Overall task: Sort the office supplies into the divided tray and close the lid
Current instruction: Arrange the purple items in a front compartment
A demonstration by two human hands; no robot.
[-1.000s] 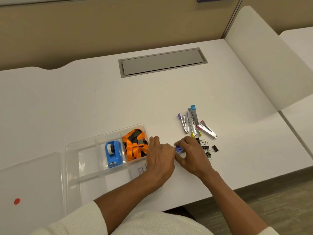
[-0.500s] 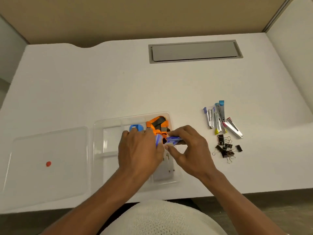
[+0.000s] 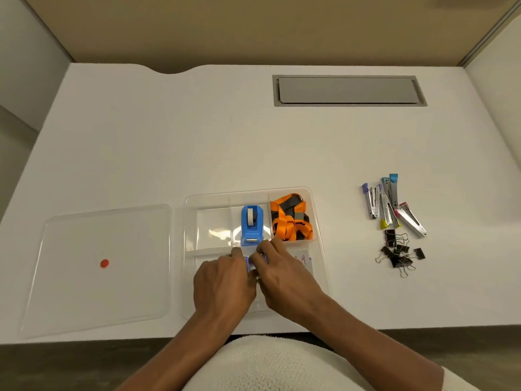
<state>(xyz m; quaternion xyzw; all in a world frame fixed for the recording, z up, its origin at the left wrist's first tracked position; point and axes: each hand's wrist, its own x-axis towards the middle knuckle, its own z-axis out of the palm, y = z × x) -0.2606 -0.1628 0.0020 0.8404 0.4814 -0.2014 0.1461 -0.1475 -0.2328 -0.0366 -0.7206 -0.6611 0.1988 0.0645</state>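
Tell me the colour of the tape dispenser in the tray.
Blue, seen in the head view: tape dispenser.

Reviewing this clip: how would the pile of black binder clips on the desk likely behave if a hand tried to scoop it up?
The binder clips lie heaped with wire handles crossing, so several would probably lift snagged together. One clip sits apart and would likely be left behind. They look small and rigid, so probably light and unlikely to roll, though they may slide on the smooth desk.
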